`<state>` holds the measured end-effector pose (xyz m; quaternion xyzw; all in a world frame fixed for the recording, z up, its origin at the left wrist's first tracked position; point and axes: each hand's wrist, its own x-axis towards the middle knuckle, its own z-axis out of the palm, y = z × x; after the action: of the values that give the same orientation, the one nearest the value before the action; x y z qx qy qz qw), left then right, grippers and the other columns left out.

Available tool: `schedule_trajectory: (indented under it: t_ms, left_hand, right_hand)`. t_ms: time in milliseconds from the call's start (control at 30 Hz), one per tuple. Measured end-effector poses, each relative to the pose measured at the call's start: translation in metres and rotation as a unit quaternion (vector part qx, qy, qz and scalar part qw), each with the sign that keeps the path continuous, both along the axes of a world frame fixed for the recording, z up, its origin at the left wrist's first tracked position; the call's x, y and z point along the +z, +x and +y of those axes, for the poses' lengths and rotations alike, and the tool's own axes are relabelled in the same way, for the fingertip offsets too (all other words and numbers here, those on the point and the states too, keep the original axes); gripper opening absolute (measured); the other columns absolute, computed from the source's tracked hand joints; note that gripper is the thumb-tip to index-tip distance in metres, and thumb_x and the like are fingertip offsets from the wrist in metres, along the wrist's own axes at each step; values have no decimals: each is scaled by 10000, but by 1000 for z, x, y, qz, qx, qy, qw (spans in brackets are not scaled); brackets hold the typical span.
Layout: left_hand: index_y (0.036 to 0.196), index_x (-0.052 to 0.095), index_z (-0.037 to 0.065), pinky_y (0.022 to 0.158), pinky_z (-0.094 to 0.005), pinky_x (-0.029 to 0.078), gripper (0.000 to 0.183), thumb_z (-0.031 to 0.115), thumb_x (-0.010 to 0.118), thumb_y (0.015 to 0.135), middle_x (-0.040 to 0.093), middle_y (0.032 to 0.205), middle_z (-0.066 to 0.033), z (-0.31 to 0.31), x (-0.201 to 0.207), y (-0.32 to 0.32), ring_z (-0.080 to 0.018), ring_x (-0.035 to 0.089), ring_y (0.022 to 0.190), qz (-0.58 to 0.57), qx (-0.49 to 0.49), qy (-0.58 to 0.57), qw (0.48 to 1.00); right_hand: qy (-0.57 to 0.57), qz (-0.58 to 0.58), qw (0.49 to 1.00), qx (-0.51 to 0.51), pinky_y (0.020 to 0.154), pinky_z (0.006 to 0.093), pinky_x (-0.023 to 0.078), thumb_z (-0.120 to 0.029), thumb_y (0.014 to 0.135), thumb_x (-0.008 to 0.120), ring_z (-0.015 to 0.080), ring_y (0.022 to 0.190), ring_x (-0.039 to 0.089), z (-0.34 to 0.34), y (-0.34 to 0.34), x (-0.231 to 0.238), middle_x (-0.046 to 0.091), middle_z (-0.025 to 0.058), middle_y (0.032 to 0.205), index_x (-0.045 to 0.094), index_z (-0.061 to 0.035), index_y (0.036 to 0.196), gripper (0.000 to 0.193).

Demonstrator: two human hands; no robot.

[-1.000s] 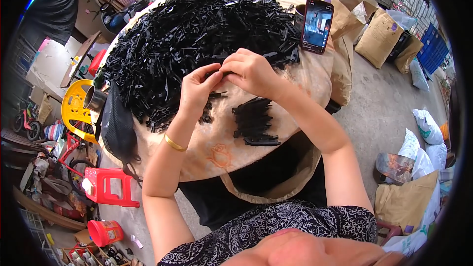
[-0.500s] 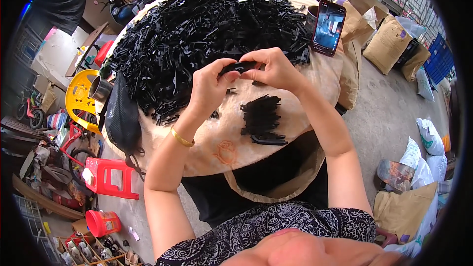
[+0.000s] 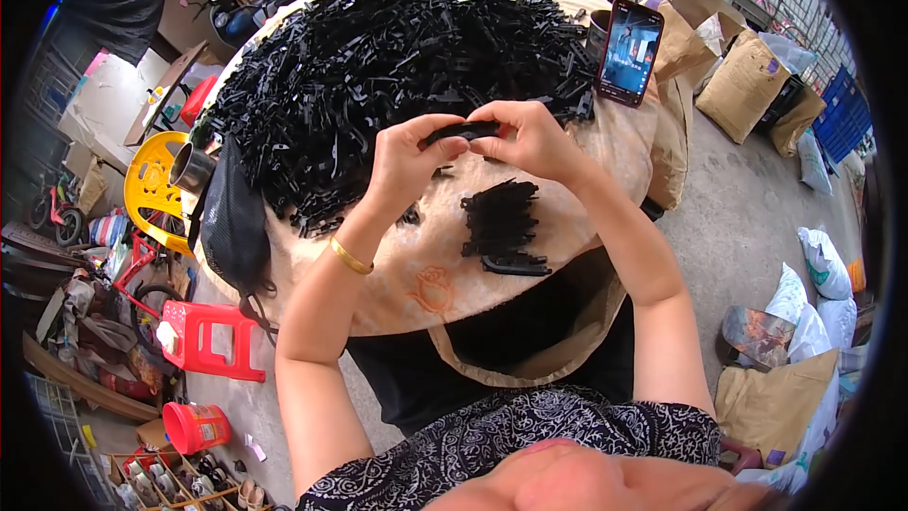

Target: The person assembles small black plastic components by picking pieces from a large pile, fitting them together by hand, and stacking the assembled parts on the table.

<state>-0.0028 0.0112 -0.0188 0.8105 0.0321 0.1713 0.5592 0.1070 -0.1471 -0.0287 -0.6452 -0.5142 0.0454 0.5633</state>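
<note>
Between my two hands is a slim black plastic piece, raised just above the near side of a big heap of black plastic pieces. My left hand pinches its left end, thumb against fingertips. At the right end, my right hand grips it the same way. The fingers cover much of the piece, so its exact kind is unclear. Nearer to me, a small stack of similar black strips lies side by side on the cloth-covered round table.
A phone with a lit screen leans upright at the table's right. An open paper bag sits below the table's near edge. A black mesh bag hangs at the left, near a red stool. Sacks stand on the right.
Both hands keep hold of the black piece and have barely shifted. The right fingers have moved slightly along it. The picture on the phone has changed.
</note>
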Motion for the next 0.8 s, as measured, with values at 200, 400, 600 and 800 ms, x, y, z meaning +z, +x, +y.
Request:
schedule_trajectory:
  t_ms: [200, 400, 600, 800]
  left_hand:
    - [1008, 656, -20, 626, -196, 497, 232, 9, 679, 779, 683, 804, -44, -1, -7, 5, -53, 585, 679, -3, -38, -44, 998]
    - [1014, 658, -5, 617, -192, 455, 242, 69, 690, 786, 662, 812, -42, -14, 6, -5, -47, 538, 675, 173, -95, 141, 970]
    - [791, 653, -11, 711, -329, 458, 243, 220, 719, 764, 631, 844, -142, -11, -5, -1, -249, 576, 773, 71, -212, 177, 958]
    - [1015, 619, 11, 697, -309, 492, 276, 44, 672, 746, 648, 851, -140, -11, -14, 3, -290, 613, 762, -98, -32, 348, 932]
  right_hand:
    - [-42, -28, 999, -7, 587, 259, 477, -163, 752, 732, 105, 646, 596, -11, 6, -8, 659, 93, 762, 644, 17, 962, 290]
    - [-177, -63, 982, -20, 694, 258, 473, -162, 754, 714, 132, 793, 597, -39, 32, 10, 645, 53, 921, 656, -32, 970, 258]
    - [-218, -300, 927, -58, 752, 373, 478, -277, 700, 710, 284, 872, 591, -26, 25, -15, 619, 99, 869, 686, -96, 888, 262]
    - [-161, -200, 965, 46, 688, 363, 483, -253, 695, 717, 300, 760, 608, -3, 21, -15, 633, 122, 773, 688, -55, 828, 241]
